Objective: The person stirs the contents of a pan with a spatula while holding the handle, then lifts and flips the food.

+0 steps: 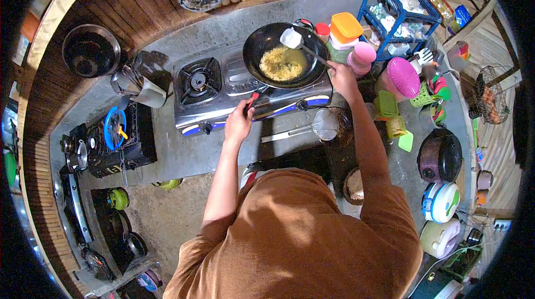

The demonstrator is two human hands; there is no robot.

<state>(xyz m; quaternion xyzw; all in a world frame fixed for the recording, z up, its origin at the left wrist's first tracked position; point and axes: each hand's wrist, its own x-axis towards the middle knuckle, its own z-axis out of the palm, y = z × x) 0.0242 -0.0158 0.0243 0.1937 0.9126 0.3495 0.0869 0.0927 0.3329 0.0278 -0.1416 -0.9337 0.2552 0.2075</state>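
Observation:
A black wok (253, 48) sits over the right burner of a two-burner gas stove (223, 110). Yellow noodles (274, 64) with some liquid lie in the bottom of it. My left hand (238, 123) is closed around the wok's red-and-black handle (252, 100), at the near side. In my right hand (341, 80) is the dark handle of a spatula (291, 38). Its pale, shiny head is raised over the far part of the wok, above the noodles.
The left burner (198, 80) is bare. A strainer (325, 124) lies in front of the stove. Right of the wok stand an orange-lidded container (346, 27), pink cups (363, 55) and a blue rack (384, 20). A utensil holder (150, 94) stands left.

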